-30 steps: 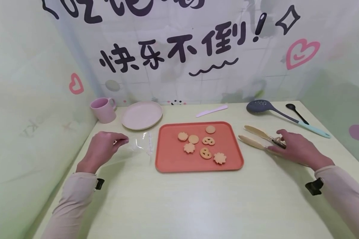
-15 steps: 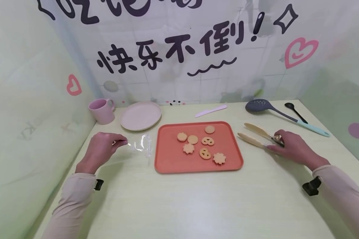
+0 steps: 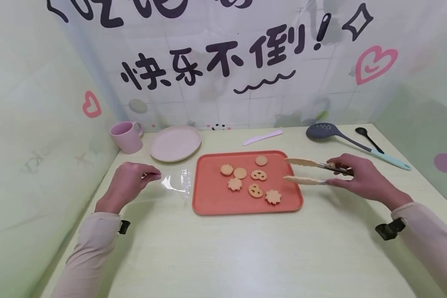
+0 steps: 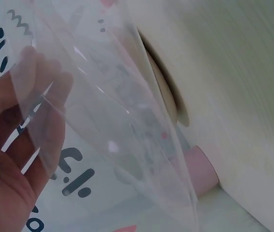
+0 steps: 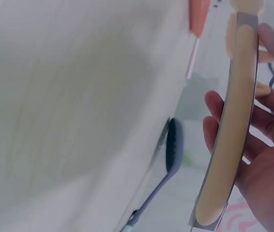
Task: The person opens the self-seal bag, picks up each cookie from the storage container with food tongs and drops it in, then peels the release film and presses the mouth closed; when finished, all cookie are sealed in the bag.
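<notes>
Well: bag (image 4: pixel 113 106), tongs (image 5: pixel 233 121) in hands (image 3: pixel 128 182) (image 3: pixel 363 176).

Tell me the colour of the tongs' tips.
The tongs' tips are light tan; they show best in the head view.

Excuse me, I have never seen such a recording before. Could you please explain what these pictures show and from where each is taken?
There is no robot here: a person works with two bare hands. The wide picture comes from a camera on the head, looking forward and down. The two close, tilted pictures come from cameras on each wrist.

The left hand pinches a clear plastic bag. The right hand holds tongs, open, their tips appearing over the right edge of an orange-red tray.

Seven cookies lie on that tray. Behind it, along the back of the table, are a mug, a plate, a lilac knife, a slotted spoon and a small black spoon.
</notes>
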Action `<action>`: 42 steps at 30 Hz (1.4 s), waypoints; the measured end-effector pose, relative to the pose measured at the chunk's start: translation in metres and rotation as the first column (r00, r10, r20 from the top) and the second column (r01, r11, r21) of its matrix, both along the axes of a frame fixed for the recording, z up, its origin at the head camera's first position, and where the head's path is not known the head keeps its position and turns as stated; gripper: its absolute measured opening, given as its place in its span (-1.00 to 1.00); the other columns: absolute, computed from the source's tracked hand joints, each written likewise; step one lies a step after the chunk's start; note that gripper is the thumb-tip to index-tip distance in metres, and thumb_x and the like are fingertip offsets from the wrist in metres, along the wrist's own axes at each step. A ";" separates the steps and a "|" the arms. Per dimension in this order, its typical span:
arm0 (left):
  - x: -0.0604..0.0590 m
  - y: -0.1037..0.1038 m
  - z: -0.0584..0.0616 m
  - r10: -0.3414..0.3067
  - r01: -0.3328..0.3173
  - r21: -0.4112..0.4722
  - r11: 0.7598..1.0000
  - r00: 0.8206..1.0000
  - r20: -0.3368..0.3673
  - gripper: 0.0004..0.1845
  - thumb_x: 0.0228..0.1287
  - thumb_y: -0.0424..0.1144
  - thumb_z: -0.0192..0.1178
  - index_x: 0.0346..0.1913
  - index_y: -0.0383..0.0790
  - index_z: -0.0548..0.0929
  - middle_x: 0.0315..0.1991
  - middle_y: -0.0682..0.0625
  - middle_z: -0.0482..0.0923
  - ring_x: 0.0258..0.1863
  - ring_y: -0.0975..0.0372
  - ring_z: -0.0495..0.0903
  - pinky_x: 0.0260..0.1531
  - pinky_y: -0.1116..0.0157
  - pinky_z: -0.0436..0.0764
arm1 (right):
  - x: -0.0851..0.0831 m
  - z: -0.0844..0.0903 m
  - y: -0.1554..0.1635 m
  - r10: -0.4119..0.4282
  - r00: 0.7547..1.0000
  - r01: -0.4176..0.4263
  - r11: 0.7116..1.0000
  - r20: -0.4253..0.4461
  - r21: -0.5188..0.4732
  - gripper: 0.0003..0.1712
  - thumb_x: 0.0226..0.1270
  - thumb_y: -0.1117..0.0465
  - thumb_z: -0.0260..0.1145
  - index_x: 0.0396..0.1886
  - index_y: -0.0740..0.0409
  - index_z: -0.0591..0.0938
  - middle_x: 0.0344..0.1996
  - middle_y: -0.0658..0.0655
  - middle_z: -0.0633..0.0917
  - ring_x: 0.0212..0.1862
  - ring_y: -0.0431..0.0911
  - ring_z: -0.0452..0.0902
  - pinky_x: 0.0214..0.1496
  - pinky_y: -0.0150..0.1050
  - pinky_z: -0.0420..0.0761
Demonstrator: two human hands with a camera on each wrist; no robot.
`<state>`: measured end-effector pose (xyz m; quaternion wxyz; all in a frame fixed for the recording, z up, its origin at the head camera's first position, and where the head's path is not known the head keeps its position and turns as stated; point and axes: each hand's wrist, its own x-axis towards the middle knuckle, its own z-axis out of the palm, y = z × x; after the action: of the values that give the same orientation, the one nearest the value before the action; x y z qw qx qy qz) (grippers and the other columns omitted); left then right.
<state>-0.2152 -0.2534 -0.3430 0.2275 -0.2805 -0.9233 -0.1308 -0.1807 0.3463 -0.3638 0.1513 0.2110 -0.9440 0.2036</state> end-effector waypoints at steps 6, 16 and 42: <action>0.000 0.000 0.000 0.008 -0.008 0.010 1.000 0.999 0.035 -0.89 0.00 -0.33 0.53 -0.35 -0.14 0.85 -0.45 0.01 0.81 -0.48 0.18 0.77 -0.45 0.19 0.66 | 0.006 0.011 -0.019 0.181 0.983 -0.182 0.983 0.024 0.019 -0.48 -0.08 0.13 0.68 -0.05 0.00 0.72 -0.34 -0.20 0.64 -0.27 -0.41 0.55 -0.21 -0.49 0.63; 0.000 0.001 -0.001 0.036 -0.036 -0.007 0.999 0.996 0.082 -0.90 0.11 -0.30 0.47 -0.28 -0.17 0.85 -0.41 -0.05 0.81 -0.46 0.15 0.76 -0.41 0.12 0.66 | 0.004 0.021 -0.032 0.228 0.968 -0.237 0.967 0.103 0.096 -0.49 -0.13 0.09 0.71 -0.09 -0.06 0.74 -0.33 -0.25 0.63 -0.29 -0.37 0.52 -0.27 -0.33 0.67; 0.003 0.007 0.003 0.041 -0.028 -0.083 0.996 0.987 0.158 -0.86 0.23 -0.29 0.40 -0.16 -0.17 0.84 -0.29 -0.07 0.82 -0.30 0.06 0.80 -0.22 0.02 0.72 | -0.005 0.025 -0.044 0.298 0.953 -0.301 0.949 0.046 0.091 -0.60 -0.12 0.11 0.69 -0.21 -0.07 0.76 -0.37 -0.33 0.58 -0.35 -0.47 0.48 -0.33 -0.38 0.64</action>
<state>-0.2119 -0.2460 -0.3402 0.1438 -0.2621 -0.9478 -0.1114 -0.1854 0.3023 -0.3391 0.0934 0.3558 -0.9120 0.1814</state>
